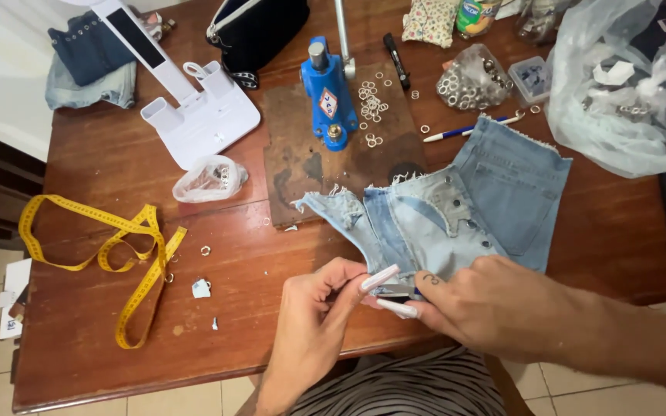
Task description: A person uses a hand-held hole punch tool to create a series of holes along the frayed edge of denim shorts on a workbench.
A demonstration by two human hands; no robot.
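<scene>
Both hands (395, 308) pinch pale denim shorts (456, 208) below blue press (327, 92).

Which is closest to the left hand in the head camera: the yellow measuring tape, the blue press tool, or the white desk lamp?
From the left hand:
1. Yellow measuring tape, on its left.
2. Blue press tool, straight beyond.
3. White desk lamp, far back-left.

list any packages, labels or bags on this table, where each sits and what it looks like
Diamond label: on the blue press, top centre; white with red and blue.
Small clear bag: left of the press; holds metal rings.
Knotted clear bag: right of the press; full of silver eyelets.
Large clear bag: far right; crumpled.
Green-labelled container: top edge, cut off.
</scene>
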